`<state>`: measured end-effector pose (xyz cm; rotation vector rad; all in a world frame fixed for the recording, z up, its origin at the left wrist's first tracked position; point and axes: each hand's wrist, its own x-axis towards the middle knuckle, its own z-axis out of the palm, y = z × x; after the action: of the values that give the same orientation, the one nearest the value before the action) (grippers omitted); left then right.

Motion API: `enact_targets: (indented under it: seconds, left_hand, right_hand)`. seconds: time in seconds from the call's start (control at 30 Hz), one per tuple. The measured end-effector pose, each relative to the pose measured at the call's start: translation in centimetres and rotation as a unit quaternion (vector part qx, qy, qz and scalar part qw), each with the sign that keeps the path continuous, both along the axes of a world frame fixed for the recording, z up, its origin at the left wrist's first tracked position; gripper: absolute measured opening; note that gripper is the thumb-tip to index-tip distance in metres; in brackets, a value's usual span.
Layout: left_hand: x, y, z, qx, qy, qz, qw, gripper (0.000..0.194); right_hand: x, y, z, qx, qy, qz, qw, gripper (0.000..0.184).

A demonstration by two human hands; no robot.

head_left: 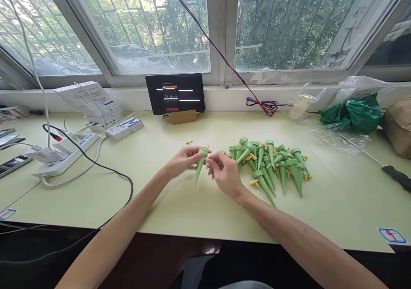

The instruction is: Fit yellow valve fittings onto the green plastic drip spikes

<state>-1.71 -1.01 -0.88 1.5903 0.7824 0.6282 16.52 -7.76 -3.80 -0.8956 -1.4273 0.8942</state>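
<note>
My left hand (180, 162) is closed on a green plant watering spike (199, 172), its cap up and its tip pointing down. Close beside the cap, my right hand (226, 174) pinches a small yellow valve (209, 160), partly hidden by the fingers. Whether the valve is fixed to the spike I cannot tell. A bit of another green part (192, 167) shows beneath my left hand. Just beyond the hands lies a loose yellow valve (189, 142). Right of my right hand is a heap of green spikes (282, 171), many with yellow valves at their caps.
A tablet (150, 96) leans at the back on a cardboard piece (183, 117). To the left are stacked white boxes (93, 102), a power strip (69, 158) and a black cable (130, 182). A screwdriver (396, 177) and green plastic bag (353, 113) lie on the right.
</note>
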Motion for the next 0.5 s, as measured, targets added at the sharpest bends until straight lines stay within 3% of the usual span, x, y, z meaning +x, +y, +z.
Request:
enact_targets:
  seconds: [0.27, 0.5]
  left_hand:
    - [0.14, -0.01, 0.0, 0.02, 0.014, 0.006, 1.0, 0.045]
    - [0.33, -0.29, 0.3, 0.022, 0.005, -0.011, 1.0, 0.045]
  right_hand:
    - [0.08, 0.16, -0.07, -0.044, 0.043, 0.019, 0.998, 0.021]
    - [0.19, -0.15, 0.19, 0.008, -0.019, -0.002, 1.0, 0.019]
